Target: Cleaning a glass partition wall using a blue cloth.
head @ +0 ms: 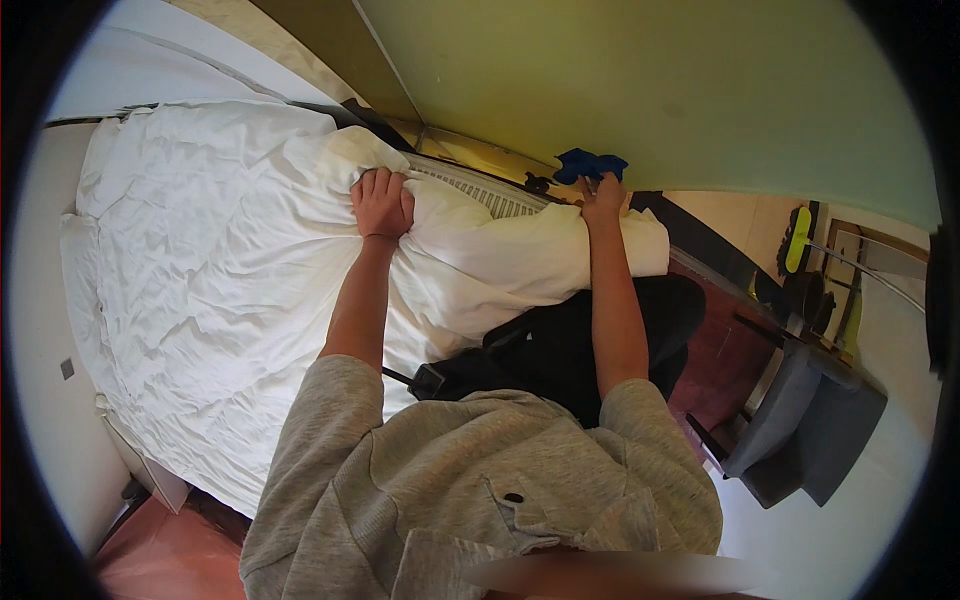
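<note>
A dark blue cloth (589,163) is pinched in the fingers of my right hand (604,199), close against the foot of a large yellow-green panel (637,90). My left hand (382,202) bears down on the rumpled white bedding (225,232), and creases spread out from beneath it. Its fingers are curled together, but whether they grip the fabric is hidden. Between my hands, a folded edge of the bedding lies along a pale slatted grille (480,187). My right forearm crosses over the bedding's end, with my dark-trousered leg below.
A small dark object (537,182) sits by the panel's foot, left of the cloth. Off to the right are a green-headed broom (799,240) and a grey upholstered chair (810,427) on reddish flooring (712,345). A white wall (45,300) borders the bed at left.
</note>
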The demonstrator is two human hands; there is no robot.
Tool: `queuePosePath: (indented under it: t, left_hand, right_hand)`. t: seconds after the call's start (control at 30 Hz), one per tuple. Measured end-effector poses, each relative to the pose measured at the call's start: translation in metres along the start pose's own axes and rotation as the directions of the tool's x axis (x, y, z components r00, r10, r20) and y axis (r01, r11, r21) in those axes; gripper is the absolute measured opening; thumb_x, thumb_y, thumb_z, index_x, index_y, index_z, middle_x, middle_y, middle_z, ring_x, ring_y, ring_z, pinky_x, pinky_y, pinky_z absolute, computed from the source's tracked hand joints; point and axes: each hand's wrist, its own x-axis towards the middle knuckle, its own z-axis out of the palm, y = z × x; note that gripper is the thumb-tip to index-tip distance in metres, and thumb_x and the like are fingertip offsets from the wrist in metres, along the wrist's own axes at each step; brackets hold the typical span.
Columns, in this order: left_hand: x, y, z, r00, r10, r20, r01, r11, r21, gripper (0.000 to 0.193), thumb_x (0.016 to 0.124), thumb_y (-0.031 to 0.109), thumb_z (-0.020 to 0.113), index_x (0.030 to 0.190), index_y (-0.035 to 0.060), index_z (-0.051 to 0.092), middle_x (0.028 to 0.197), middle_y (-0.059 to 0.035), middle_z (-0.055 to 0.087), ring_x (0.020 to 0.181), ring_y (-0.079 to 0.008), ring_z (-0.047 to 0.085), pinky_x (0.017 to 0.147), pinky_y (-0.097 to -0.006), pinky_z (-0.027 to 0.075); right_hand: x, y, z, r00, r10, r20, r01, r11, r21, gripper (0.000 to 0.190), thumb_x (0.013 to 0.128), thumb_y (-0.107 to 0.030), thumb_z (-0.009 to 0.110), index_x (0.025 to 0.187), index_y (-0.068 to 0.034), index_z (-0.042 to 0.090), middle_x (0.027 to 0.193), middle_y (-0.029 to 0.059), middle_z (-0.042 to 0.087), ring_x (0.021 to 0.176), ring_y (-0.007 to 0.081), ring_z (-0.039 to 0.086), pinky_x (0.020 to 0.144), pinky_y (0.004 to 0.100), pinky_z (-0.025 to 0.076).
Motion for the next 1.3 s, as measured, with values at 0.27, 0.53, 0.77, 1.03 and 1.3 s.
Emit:
queuePosePath:
  t: [0.27,0.53,0.77,1.03,1.3]
  left_hand:
    - [-0.005,-0.004,-0.008,0.999,-0.024,0.035,0.024,1.000,-0.016,0.022,0.084,0.024,0.052,0.099,0.0113,0.062,0.103,-0.0086,0.057,0.107,-0.0302,0.052,0.096,-0.0455,0.036]
    - [-0.004,-0.006,-0.004,0.999,-0.021,0.025,0.021,1.000,-0.005,0.022,0.084,0.024,0.052,0.099,0.0119,0.062,0.103,-0.0082,0.057,0.107,-0.0291,0.052,0.095,-0.0451,0.036]
    - [-0.005,-0.005,-0.004,1.000,-0.014,0.020,0.015,1.000,-0.014,0.022,0.084,0.025,0.052,0.099,0.0122,0.062,0.103,-0.0081,0.058,0.106,-0.0290,0.052,0.095,-0.0447,0.036]
    - [-0.003,-0.004,-0.004,1.000,-0.012,-0.003,0.012,1.000,0.005,0.019,0.082,0.023,0.054,0.095,0.0124,0.061,0.099,-0.0067,0.057,0.104,-0.0278,0.053,0.093,-0.0444,0.037]
    - [-0.005,-0.005,-0.004,1.000,-0.006,0.014,0.006,1.000,0.007,0.020,0.084,0.024,0.052,0.098,0.0125,0.061,0.101,-0.0075,0.057,0.105,-0.0287,0.052,0.094,-0.0447,0.036]
  right_hand:
    - [-0.028,-0.015,0.006,0.983,-0.004,-0.185,0.031,0.989,0.147,0.027,0.094,-0.016,0.055,0.120,-0.007,0.053,0.120,0.0087,0.050,0.109,0.0226,0.051,0.094,0.0429,0.052]
    - [-0.011,-0.010,-0.002,0.990,0.033,-0.138,0.006,0.961,0.277,0.031,0.090,-0.016,0.057,0.120,-0.007,0.052,0.116,0.0110,0.049,0.105,0.0244,0.052,0.086,0.0391,0.055]
    - [-0.014,-0.010,0.000,0.990,0.064,-0.122,-0.020,0.943,0.331,0.035,0.090,-0.023,0.062,0.120,-0.007,0.051,0.117,0.0115,0.048,0.105,0.0247,0.051,0.090,0.0404,0.053]
    - [-0.011,-0.009,0.000,0.989,0.087,-0.116,-0.043,0.941,0.336,0.042,0.093,-0.041,0.063,0.116,-0.007,0.053,0.109,0.0093,0.051,0.097,0.0222,0.051,0.079,0.0356,0.050]
    - [-0.017,-0.009,0.005,0.976,0.032,-0.217,0.009,0.982,0.186,0.064,0.087,-0.055,0.070,0.126,-0.008,0.052,0.112,0.0084,0.051,0.096,0.0213,0.051,0.072,0.0313,0.050]
